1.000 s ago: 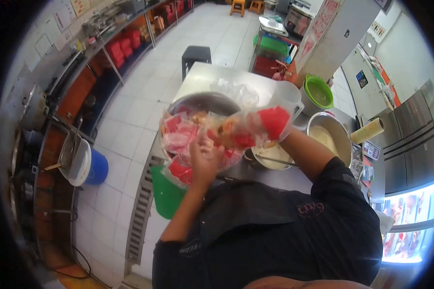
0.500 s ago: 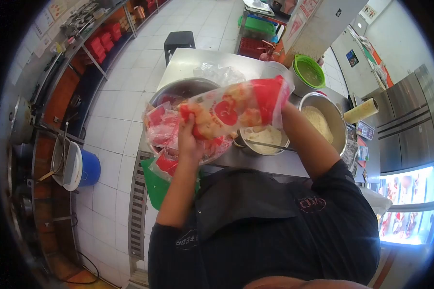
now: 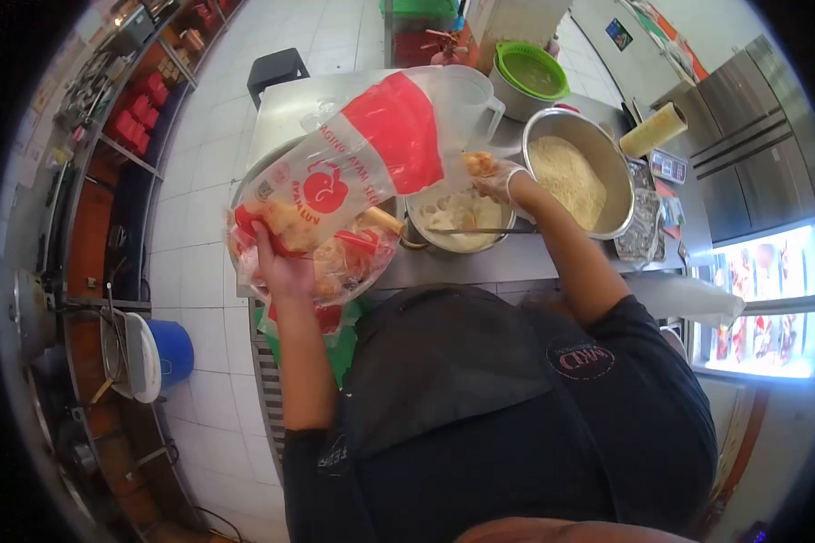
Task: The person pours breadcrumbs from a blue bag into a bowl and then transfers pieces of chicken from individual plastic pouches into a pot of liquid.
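My left hand (image 3: 282,267) is closed around the lower end of a clear and red printed plastic bag (image 3: 371,136), which still has orange-yellow chicken pieces at its bottom. The bag tilts up to the right over a large steel bowl with more packed bags (image 3: 358,258). My right hand (image 3: 503,185), in a clear glove, grips a chicken piece (image 3: 478,164) just beyond the bag's mouth. Below that hand stands a pot of pale batter (image 3: 462,237) with a long utensil (image 3: 493,231) lying across it. To its right is a steel bowl of breading flour (image 3: 566,181).
A clear plastic jug (image 3: 473,104) and a green basket (image 3: 532,71) stand at the table's back. A roll of film (image 3: 654,128) lies at the right. A black stool (image 3: 276,71) is behind the table, and a blue bucket (image 3: 169,353) is on the left.
My right hand has come out of the bag with a chicken piece and moved down toward the batter pot. The bag has swung left and down with my left hand.
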### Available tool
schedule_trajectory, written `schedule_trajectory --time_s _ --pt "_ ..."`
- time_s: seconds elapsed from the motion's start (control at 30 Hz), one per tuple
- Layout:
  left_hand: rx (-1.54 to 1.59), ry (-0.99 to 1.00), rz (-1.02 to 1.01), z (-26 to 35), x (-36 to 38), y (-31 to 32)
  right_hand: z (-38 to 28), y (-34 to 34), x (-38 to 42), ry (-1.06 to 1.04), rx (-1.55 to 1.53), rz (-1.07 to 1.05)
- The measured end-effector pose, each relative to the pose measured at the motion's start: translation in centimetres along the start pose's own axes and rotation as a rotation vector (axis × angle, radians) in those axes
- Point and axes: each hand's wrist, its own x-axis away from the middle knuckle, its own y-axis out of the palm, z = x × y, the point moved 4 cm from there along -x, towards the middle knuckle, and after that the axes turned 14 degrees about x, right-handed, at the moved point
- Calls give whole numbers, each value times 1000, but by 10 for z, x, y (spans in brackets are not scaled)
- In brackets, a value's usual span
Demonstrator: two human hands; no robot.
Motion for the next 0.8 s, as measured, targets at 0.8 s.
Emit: schedule_trajectory --time_s 0.8 --pt "-74 161 -47 24 32 -25 -23 19 -5 -409 202 443"
